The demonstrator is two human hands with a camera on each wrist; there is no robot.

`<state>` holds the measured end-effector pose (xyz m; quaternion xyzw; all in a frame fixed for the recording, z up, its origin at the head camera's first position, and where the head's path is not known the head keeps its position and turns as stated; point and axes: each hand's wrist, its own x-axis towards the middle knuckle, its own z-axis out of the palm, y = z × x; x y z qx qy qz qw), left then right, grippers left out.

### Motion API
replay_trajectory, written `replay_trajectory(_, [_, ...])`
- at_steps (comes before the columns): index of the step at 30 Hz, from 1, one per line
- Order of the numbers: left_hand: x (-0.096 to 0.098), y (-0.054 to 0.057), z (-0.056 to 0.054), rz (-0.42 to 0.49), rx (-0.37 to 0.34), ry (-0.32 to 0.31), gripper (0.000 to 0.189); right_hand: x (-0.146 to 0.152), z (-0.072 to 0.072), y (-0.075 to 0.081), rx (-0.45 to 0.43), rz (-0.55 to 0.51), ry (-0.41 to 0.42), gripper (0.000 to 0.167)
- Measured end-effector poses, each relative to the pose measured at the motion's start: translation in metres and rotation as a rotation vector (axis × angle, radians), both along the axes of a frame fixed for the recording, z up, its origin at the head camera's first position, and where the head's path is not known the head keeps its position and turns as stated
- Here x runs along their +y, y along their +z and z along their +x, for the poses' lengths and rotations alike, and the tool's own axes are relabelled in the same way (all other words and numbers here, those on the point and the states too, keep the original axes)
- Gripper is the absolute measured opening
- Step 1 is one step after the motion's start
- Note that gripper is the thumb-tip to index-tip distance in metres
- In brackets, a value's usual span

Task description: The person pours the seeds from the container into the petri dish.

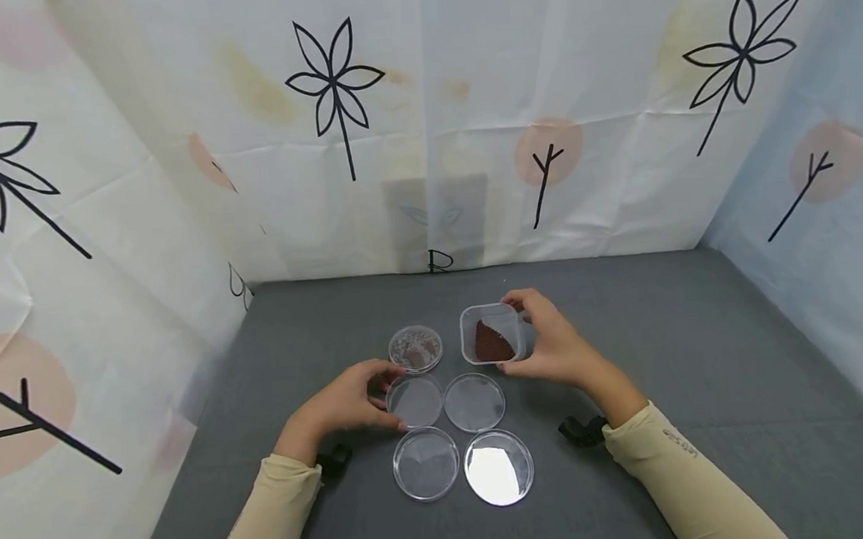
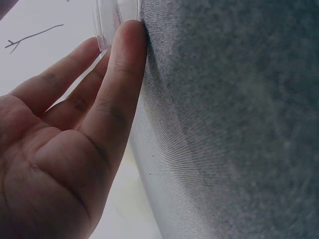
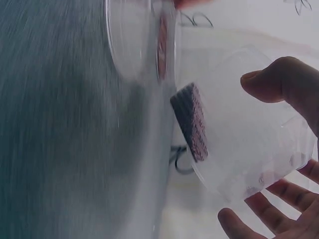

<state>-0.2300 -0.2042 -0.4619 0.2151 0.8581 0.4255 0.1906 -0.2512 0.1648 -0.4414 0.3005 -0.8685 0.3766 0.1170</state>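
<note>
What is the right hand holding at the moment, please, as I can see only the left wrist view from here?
Observer: The right hand holds a clear squarish container with brown material in it.
Operator: Thank you; does any round dish on the table hold something similar?
Observer: Yes, the far dish, the one farthest from the person, has brown bits in it.
Operator: And could you tell me how the other round pieces are laid out?
Observer: Four clear round pieces lie nearer the person than that dish, in two rows of two; I cannot tell whether they are dishes or lids.
</note>
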Motion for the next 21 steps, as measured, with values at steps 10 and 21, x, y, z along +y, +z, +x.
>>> replay_trajectory(10, [-0.001, -0.001, 0.002, -0.006, -0.007, 0.008, 0.079, -0.047, 0.006, 0.001, 0.086, 0.176, 0.084, 0.088])
replay_trajectory(21, [0.000, 0.003, 0.001, -0.008, -0.009, -0.004, 0.079, -0.070, 0.012, -0.003, 0.220, 0.290, 0.109, 0.087])
